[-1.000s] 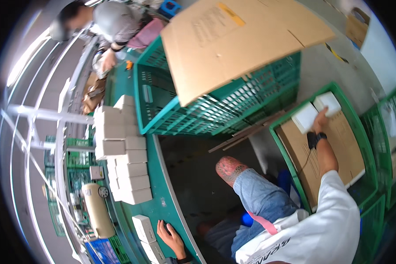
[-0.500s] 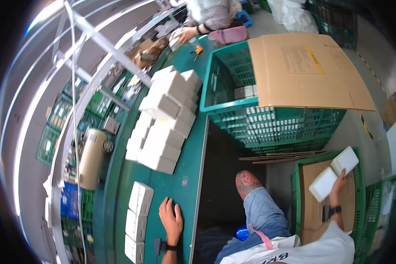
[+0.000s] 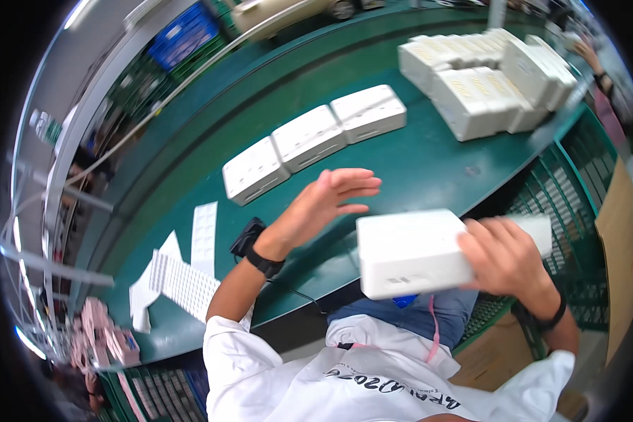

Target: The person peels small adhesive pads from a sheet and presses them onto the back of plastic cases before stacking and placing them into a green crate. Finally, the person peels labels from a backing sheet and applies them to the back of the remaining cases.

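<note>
- Gripping a white box [image 3: 408,253] in the right hand [image 3: 506,257], fingers bent round its right end, a little blurred.
- Keeping that box raised over the near edge of the tabletop [image 3: 429,169], to the left of the right fingers, with small slots in the side facing the body.
- Showing part of a second box [image 3: 538,231] just right of the right fingers, mostly hidden behind them; cannot tell how firmly held.
- Holding nothing in the left hand [image 3: 323,204]: fingers straight and slightly parted, thumb away from them, in the gap between the raised box and a row [image 3: 308,137] of three white boxes.
- Beyond the left fingers, that row, end to end on the tabletop.
- Past the right fingers, farther off, a pile [image 3: 492,84] of white boxes packed close together.
- Behind the left fingers, beside the wrist, a black device [image 3: 248,237] near a wristband [image 3: 264,264].
- Well left of the left fingers, white sheets [image 3: 204,235], partly overlapping.
- To the right of the right fingers, a green crate [image 3: 585,151] and cardboard [image 3: 620,260].
- Far beyond the right fingers, another person's hand [image 3: 588,53], blurred.
</note>
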`<state>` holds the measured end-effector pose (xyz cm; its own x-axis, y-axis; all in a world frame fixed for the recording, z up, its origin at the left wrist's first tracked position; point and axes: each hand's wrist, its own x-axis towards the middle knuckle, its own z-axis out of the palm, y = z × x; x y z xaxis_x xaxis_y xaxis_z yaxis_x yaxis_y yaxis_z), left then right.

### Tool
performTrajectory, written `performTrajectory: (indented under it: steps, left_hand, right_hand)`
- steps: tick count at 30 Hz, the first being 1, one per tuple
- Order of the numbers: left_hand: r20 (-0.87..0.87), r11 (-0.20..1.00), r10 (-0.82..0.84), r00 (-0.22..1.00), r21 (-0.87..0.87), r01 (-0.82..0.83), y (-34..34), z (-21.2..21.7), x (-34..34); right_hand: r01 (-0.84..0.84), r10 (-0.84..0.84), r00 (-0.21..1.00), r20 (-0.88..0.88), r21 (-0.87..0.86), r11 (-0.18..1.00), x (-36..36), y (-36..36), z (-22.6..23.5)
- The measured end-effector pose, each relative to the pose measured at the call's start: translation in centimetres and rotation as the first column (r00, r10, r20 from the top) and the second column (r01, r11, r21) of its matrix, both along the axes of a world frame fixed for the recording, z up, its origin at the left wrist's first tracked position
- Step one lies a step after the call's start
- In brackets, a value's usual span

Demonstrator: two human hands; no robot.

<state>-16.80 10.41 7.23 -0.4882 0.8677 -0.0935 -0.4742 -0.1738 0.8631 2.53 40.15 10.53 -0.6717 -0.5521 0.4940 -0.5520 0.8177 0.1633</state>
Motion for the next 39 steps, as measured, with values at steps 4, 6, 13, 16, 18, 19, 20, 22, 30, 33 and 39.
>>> performTrajectory:
  steps: [4, 6, 13, 16, 18, 19, 20, 22, 30, 33, 39]
  left_hand:
    - [-0.708, 0.953, -0.054, 0.704, -0.248, -0.176, -7.2, 1.6, 1.4]
    - [-0.88, 0.849, -0.213, 0.426, -0.382, -0.365, -9.5, 1.0, 2.4]
    - [-0.849, 0.682, -0.153, 0.505, -0.46, -0.568, -16.1, -0.9, 0.9]
    - [-0.862, 0.696, -0.163, 0.48, -0.445, -0.563, -17.6, -1.5, 0.7]
    - [-0.917, 0.625, -0.231, 0.325, -0.396, -0.673, -18.6, -1.8, 1.5]
    - [-0.922, 0.574, -0.282, 0.265, -0.384, -0.723, -19.0, -1.9, 1.8]
    - [-0.925, 0.594, -0.283, 0.253, -0.376, -0.712, -19.3, -2.0, 1.9]
    - [-0.944, 0.569, -0.271, 0.19, -0.317, -0.759, -19.3, -2.5, 2.2]
    - [-0.948, 0.521, -0.304, 0.092, -0.247, -0.817, -18.2, -2.8, 2.5]
    - [-0.957, 0.489, -0.278, 0.087, -0.218, -0.844, -17.6, -3.3, 2.1]
    - [-0.956, 0.49, -0.273, 0.107, -0.234, -0.84, -16.4, -3.3, 0.5]
  right_hand:
    - [-0.194, 0.198, 0.98, 0.008, 0.229, 0.954, -10.7, -6.6, -0.1]
    - [-0.29, 0.288, 0.957, 0.041, 0.219, 0.932, -14.1, -9.5, -0.9]
    - [-0.414, 0.423, 0.891, -0.166, 0.085, 0.906, -17.7, -16.8, -4.7]
    - [-0.384, 0.382, 0.9, -0.211, 0.036, 0.923, -16.9, -17.9, -6.6]
    - [-0.325, 0.322, 0.929, -0.184, 0.013, 0.946, -16.5, -18.6, -7.6]
    - [-0.319, 0.307, 0.933, -0.191, -0.038, 0.947, -16.4, -18.9, -7.9]
    - [-0.322, 0.308, 0.929, -0.204, -0.04, 0.946, -16.5, -19.2, -8.2]
    - [-0.32, 0.29, 0.927, -0.24, -0.097, 0.943, -16.6, -19.8, -8.5]
    - [-0.195, 0.237, 0.968, 0.084, -0.342, 0.919, -15.7, -13.0, -7.5]
    - [-0.008, 0.081, 0.986, 0.147, -0.443, 0.897, -15.4, -9.6, -8.2]
    - [0.191, 0.02, 0.933, 0.358, -0.543, 0.818, -17.2, -9.8, -9.7]
